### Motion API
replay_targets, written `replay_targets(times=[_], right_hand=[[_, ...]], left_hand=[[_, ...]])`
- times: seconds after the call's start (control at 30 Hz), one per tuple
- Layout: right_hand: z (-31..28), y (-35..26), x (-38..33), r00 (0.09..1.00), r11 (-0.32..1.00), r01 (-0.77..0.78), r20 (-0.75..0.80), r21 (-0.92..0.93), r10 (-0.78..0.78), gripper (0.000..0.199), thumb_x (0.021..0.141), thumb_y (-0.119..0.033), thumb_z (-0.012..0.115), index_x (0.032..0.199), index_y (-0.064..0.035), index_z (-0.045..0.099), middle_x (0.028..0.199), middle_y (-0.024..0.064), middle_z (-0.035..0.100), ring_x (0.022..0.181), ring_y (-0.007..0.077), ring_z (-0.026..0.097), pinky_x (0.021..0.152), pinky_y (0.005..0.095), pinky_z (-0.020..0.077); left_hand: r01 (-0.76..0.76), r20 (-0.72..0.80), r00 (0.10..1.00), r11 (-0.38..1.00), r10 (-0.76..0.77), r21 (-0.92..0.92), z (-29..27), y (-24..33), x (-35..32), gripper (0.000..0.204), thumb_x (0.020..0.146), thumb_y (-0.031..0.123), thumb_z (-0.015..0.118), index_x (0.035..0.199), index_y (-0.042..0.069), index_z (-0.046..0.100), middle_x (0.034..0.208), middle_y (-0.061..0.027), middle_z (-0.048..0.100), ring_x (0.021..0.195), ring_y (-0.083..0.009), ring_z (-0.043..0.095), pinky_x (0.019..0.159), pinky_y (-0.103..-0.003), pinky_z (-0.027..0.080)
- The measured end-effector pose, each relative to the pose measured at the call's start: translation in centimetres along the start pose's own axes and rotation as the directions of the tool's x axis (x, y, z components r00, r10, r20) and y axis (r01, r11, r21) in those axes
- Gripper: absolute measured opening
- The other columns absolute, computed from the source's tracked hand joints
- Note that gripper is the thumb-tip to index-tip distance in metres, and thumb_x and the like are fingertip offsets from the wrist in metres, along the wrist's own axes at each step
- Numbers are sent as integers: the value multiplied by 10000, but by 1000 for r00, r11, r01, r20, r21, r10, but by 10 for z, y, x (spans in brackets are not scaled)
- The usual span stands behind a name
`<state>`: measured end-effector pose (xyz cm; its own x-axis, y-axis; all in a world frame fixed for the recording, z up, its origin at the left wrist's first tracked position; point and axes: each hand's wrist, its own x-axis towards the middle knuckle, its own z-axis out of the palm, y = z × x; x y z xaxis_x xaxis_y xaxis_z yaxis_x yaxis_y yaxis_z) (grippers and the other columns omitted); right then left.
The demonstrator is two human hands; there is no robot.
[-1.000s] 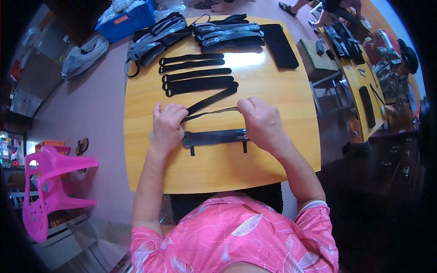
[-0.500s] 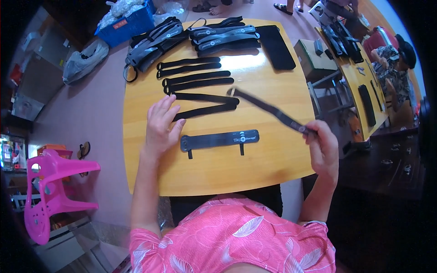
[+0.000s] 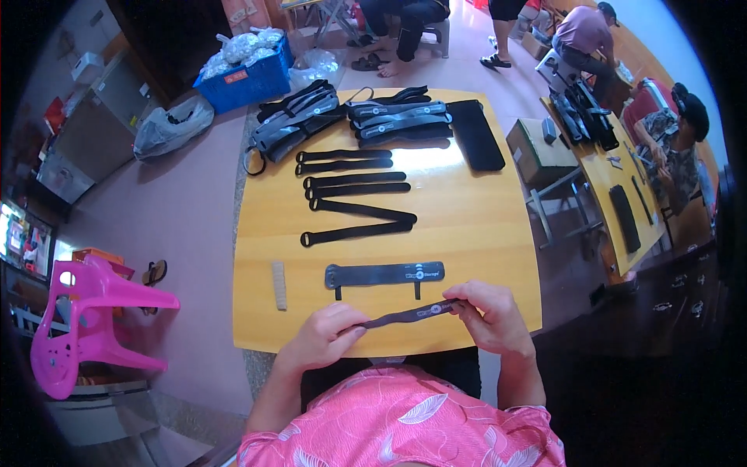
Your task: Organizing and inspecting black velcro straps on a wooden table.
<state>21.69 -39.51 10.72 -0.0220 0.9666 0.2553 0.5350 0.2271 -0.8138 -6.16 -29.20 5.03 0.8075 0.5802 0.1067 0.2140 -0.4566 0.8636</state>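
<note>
The two hands hold one dark strap (image 3: 408,314) between them, above the near edge of the yellow counter (image 3: 482,233). The left hand (image 3: 327,336) is closed on the left end of the strap, and the right hand (image 3: 490,313) pinches the right end, so the strap is stretched and slopes up a little to the right. The hands are apart. Just beyond this strap, one flat grey band (image 3: 385,274) with two short tabs lies on the counter. To its left lies one small ribbed beige piece (image 3: 278,285). Farther away, six black straps (image 3: 354,194) lie in a column, in three pairs. At the far edge there are two heaps of grey-black bands (image 3: 296,121) and one black pouch (image 3: 476,134).
</note>
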Motion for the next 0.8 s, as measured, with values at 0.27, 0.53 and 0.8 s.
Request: replay_targets(times=[0.27, 0.53, 0.8], right_hand=[[27, 26, -20, 881, 796, -440, 30, 416, 472, 130, 898, -20, 632, 1011, 45, 632, 804, 63, 643, 741, 121, 632, 646, 263, 513], [37, 52, -22, 841, 738, -469, -11, 486, 542, 129, 913, -23, 614, 1026, 12, 665, 823, 4, 628, 721, 75, 567, 651, 203, 466], [41, 66, -15, 776, 701, -560, -18, 441, 631, 126, 900, -6, 612, 1015, 26, 651, 851, -9, 625, 798, 60, 567, 709, 201, 462]], left_hand=[[166, -345, 900, 942, -265, -291, 7, -18, -30, 32, 864, 1, 637, 894, -7, 628, 825, -57, 616, 752, -161, 595, 653, -280, 472], [141, -285, 804, 633, -521, -761, 3, -30, -30, 107, 916, 12, 607, 1005, -39, 637, 783, -104, 660, 651, -142, 613, 588, -247, 494], [285, -241, 777, 666, -582, -689, 3, -35, -18, 103, 918, 15, 607, 992, -33, 661, 796, -61, 659, 664, -99, 616, 587, -214, 484]])
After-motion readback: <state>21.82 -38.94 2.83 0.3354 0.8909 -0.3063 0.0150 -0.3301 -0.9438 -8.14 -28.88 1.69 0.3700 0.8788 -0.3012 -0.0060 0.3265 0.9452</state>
